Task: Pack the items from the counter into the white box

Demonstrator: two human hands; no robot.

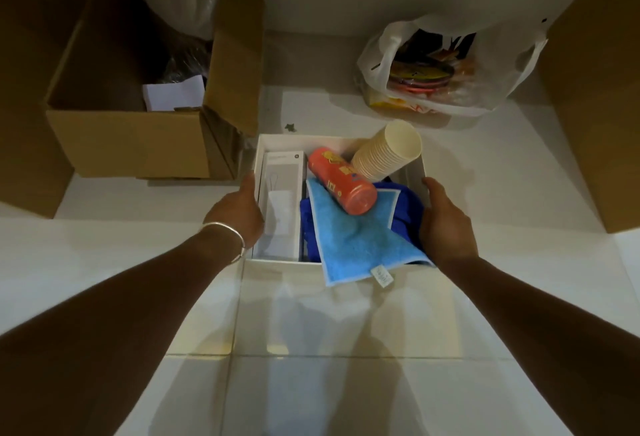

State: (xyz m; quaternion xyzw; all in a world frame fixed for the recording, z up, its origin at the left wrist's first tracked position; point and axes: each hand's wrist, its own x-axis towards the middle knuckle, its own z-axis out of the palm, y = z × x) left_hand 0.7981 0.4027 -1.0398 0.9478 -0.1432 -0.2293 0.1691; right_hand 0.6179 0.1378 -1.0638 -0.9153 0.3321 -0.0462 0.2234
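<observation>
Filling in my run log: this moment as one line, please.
phase: packing | left hand grips white box | right hand grips opposite side | inside: red can, paper cups, blue towel

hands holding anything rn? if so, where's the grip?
Both hold the white box: left hand grips its left wall, thumb over the rim; right hand grips its right wall. Neither touches the orange can or paper cups.
</observation>
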